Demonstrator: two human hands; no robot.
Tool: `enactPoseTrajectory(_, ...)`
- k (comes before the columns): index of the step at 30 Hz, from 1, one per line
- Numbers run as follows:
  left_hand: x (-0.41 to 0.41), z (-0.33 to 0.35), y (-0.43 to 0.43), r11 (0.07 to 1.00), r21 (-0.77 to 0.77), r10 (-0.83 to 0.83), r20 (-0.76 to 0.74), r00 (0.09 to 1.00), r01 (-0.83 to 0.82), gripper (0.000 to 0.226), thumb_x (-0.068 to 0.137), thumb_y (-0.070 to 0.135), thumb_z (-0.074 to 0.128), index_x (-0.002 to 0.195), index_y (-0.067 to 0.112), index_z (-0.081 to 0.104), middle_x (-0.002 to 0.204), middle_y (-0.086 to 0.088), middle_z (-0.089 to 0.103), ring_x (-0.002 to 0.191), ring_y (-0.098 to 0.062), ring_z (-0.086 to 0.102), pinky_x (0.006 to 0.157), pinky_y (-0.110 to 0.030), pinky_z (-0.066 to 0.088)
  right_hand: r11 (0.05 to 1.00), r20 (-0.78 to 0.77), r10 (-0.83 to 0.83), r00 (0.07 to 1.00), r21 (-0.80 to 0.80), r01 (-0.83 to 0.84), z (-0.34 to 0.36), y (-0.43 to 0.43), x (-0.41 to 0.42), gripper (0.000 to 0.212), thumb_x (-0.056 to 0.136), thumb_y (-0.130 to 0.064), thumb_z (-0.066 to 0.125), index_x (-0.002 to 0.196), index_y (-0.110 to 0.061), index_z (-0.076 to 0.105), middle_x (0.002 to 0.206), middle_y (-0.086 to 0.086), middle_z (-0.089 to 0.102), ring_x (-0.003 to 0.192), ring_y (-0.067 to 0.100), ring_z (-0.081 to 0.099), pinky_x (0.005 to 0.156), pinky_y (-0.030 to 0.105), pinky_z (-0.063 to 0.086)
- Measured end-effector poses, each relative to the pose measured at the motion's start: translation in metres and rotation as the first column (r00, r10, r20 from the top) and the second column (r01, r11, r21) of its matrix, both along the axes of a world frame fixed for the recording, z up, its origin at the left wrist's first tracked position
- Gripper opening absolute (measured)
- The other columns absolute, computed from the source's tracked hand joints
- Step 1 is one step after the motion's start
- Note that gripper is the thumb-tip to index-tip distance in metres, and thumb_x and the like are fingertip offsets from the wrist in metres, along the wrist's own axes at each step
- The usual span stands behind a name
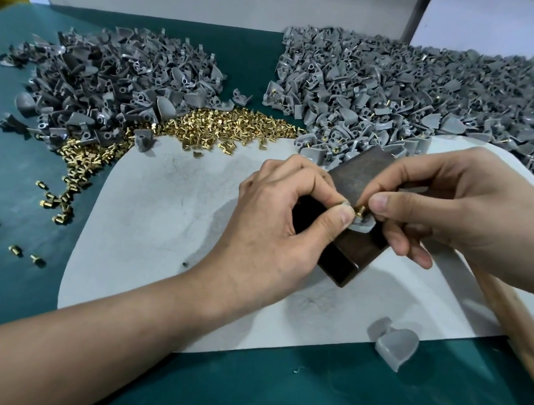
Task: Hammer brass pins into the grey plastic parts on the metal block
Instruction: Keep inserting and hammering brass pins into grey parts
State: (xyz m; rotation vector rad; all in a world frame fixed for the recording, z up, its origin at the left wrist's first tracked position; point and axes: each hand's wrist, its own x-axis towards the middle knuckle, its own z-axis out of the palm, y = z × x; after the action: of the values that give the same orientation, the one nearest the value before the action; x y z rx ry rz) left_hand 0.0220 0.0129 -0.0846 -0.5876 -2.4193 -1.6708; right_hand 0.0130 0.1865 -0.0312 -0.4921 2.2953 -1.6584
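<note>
Brass pin: right hand; grey part: left hand

Metal block dark, tilted, on white mat over green bench. Grey plastic part on block's top, brass pin standing in it. Left hand pinches part from block's left; right hand pinches pin from block's right. Loose brass pins heaped beyond block, to left. Pinless grey parts piled farther left; pinned parts piled behind block. Single grey part nearer than block. Wooden handle emerges from under right hand, right of block.
</note>
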Motion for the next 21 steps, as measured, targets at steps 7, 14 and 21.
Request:
enactPoseTrajectory(7, 0.000, -0.001, 0.000, 1.000, 0.013, 0.002, -0.008, 1.000, -0.002, 0.008, 0.080, 0.031, 0.062, 0.076, 0.025, 0.060, 0.088, 0.017, 0.056, 0.100, -0.009, 0.050, 0.093, -0.047, 0.040, 0.996, -0.056, -0.015, 0.998, 0.091, 0.020, 0.001, -0.001, 0.001, 0.020, 0.068, -0.019, 0.069, 0.075, 0.000, 0.068, 0.046, 0.014, 0.056, 0.035, 0.013, 0.049, 0.037, 0.017, 0.041)
enactPoseTrajectory(14, -0.001, -0.004, -0.001, 0.998, 0.056, -0.009, 0.032, 0.999, 0.007, 0.007, 0.083, 0.025, 0.071, 0.081, 0.020, 0.067, 0.092, 0.018, 0.055, 0.102, -0.007, 0.050, 0.090, -0.053, 0.044, 0.504, -0.370, -0.292, 0.882, 0.724, 0.471, 0.008, 0.068, 0.010, 0.070, 0.038, -0.100, 0.048, 0.079, -0.045, 0.059, 0.056, -0.015, 0.064, 0.032, 0.015, 0.056, 0.040, 0.034, 0.053)
enactPoseTrajectory(21, -0.003, -0.010, -0.003, 0.996, 0.094, -0.008, 0.071, 0.997, 0.001, 0.010, 0.077, 0.029, 0.073, 0.079, 0.023, 0.065, 0.095, 0.019, 0.059, 0.104, -0.009, 0.053, 0.085, -0.033, 0.042, 0.711, 0.032, -0.396, 0.918, 0.643, 0.284, -0.011, 0.068, 0.036, 0.012, 0.080, -0.021, 0.069, 0.075, -0.014, 0.062, 0.046, 0.001, 0.056, 0.031, 0.012, 0.045, 0.039, 0.022, 0.040)
